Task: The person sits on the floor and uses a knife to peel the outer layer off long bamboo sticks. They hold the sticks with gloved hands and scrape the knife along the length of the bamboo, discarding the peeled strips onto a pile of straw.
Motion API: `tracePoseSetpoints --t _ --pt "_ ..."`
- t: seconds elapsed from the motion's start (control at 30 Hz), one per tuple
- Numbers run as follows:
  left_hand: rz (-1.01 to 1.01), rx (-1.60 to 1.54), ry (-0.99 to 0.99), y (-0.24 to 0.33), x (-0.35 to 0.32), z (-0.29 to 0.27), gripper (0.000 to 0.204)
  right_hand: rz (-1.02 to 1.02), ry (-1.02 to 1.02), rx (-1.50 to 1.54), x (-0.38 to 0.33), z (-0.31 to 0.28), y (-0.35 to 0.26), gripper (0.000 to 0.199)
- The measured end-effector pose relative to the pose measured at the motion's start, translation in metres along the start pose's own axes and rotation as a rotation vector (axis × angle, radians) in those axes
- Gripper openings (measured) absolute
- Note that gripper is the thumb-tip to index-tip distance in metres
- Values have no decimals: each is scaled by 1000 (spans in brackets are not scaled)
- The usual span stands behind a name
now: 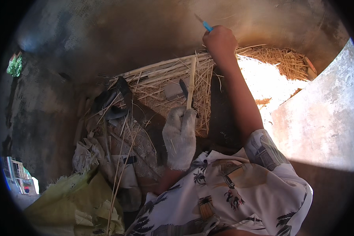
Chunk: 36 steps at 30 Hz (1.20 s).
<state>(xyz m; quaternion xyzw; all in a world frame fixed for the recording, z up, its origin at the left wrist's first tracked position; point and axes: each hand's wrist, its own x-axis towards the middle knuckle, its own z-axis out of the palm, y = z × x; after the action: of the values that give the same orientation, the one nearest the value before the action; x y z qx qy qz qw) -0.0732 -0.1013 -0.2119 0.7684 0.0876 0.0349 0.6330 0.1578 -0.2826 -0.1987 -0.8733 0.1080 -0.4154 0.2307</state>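
My left hand (179, 133), in a pale work glove, is closed round the lower end of a bamboo strip (192, 80) that stands upright before me. My bare right hand (221, 42) is raised at the far side, with its arm stretched out. It grips the blue handle of a small knife (206, 26), whose blade points up and to the left, apart from the strip. A dark, narrow tool-like piece (183, 88) lies just left of the strip, and a greyish block (173, 90) sits beside it on the shavings.
Bamboo shavings (145, 98) and long strips (157, 67) cover the floor ahead, below a stained wall (126, 31). More shavings (279, 57) lie at the far right near bright sunlight. A yellowish sack (74, 200) and crumpled wrapping (84, 155) are at the left.
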Motion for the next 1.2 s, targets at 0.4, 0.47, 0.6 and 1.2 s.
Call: tracePoseSetpoints --t 0.4,0.47,0.6,1.2 --pt "-44 -233 -97 5 18 -5 21 -473 -235 394 -98 -52 -14 17" --pt "3 -207 -86 -1 16 -3 21 -473 -222 355 -98 -48 -13 18" --pt "34 -91 -56 -3 17 0 19 -448 -235 292 -86 -48 -12 21" --pt "-157 -163 -252 31 0 1 24 -402 -255 407 -85 -91 -3 13"
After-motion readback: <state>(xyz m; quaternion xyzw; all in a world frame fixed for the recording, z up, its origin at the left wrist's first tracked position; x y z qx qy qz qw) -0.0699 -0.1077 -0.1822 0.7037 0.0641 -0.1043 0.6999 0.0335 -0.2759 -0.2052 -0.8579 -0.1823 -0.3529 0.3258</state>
